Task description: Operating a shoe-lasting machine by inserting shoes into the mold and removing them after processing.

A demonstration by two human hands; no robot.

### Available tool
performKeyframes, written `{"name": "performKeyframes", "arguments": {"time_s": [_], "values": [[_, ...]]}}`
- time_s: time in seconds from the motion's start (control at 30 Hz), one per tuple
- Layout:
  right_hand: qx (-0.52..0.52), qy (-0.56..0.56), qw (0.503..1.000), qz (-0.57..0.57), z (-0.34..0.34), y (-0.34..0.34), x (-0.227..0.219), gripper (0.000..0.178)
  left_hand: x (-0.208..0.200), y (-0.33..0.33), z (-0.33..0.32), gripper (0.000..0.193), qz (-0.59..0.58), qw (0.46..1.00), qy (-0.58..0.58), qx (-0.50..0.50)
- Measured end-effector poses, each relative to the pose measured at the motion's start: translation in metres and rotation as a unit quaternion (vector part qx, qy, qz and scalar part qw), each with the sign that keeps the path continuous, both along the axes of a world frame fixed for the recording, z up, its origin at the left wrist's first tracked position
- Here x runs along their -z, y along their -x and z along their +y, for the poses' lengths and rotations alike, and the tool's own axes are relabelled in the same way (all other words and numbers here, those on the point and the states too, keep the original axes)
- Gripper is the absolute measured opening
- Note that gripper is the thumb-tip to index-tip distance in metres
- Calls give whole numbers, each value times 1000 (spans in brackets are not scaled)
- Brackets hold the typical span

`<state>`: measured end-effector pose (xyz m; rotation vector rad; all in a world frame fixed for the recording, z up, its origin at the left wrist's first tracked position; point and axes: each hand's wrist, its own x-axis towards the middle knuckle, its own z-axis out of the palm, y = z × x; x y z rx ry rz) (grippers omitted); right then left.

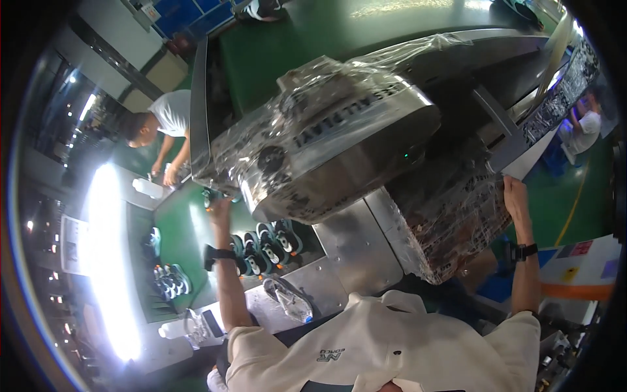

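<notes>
My left hand (221, 205) reaches over the green conveyor belt, its fingers closed on a dark sneaker (208, 196) with orange and light details. Part of that shoe is hidden by the hand. Over on the right, my right hand (514, 192) is closed on the edge of a film-wrapped panel (450, 225); its fingertips are partly out of sight. Between the hands stands a metal machine (353, 157) with a rounded housing, loosely covered in clear printed film. A small green light glows on it.
Several sneakers (269, 245) line the belt beside my left forearm. More sneakers (171, 281) sit farther left. A grey shoe-shaped piece (287, 299) lies on the metal ledge before me. White bottles (147, 188) stand near a co-worker (163, 127) at the far left. Another person (580, 130) is at far right.
</notes>
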<state>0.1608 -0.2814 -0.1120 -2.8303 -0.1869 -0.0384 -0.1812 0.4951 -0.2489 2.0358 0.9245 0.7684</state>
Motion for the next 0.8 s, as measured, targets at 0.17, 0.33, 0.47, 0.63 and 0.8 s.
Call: {"name": "performKeyframes", "arguments": {"time_s": [0.17, 0.33, 0.47, 0.63, 0.8], "values": [[20, -129, 986, -108, 7, 22, -4, 27, -342, -122, -70, 37, -19, 922, -383, 53], [28, -178, 980, -86, 14, 34, -31, 22, -429, -270, -144, 76, 84, 848, -499, 156], [4, -242, 959, -151, 16, 27, -21, 22, -420, -355, -135, 93, 172, 701, -662, 201], [2, -262, 955, -139, 13, 25, -29, 23, -408, -411, -113, 72, 332, 601, -717, 119], [-5, -267, 954, -136, 10, 23, -25, 22, -413, -418, -140, 59, 331, 586, -731, 111]]}}
